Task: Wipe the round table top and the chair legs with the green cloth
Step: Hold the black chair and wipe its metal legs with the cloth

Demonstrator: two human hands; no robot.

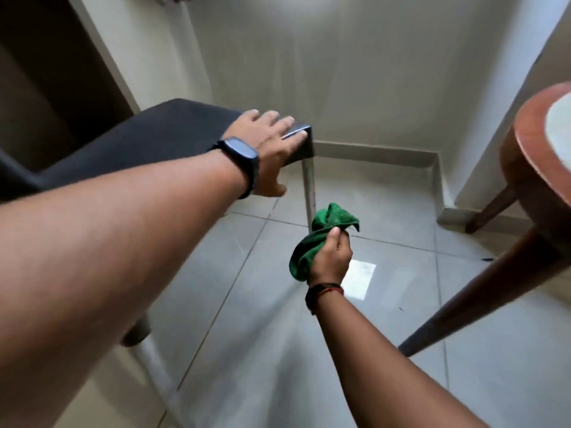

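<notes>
A dark grey chair (148, 140) fills the left of the view. My left hand (272, 143) grips the far front corner of its seat, a dark watch on the wrist. From that corner a pale metal chair leg (309, 189) runs down to the floor. My right hand (332, 257) is shut on a bunched green cloth (330, 219), which is wrapped against the lower part of that leg. A second chair leg (137, 332) shows below my left forearm. The round wooden table (531, 168) curves in at the right edge, its top mostly out of frame.
Grey floor tiles (262, 335) spread below, with a bright light patch beside my right hand. A slanted wooden table leg (482, 291) crosses the right side; another (491, 211) stands near the wall. White walls and a skirting board (370, 152) close the corner behind.
</notes>
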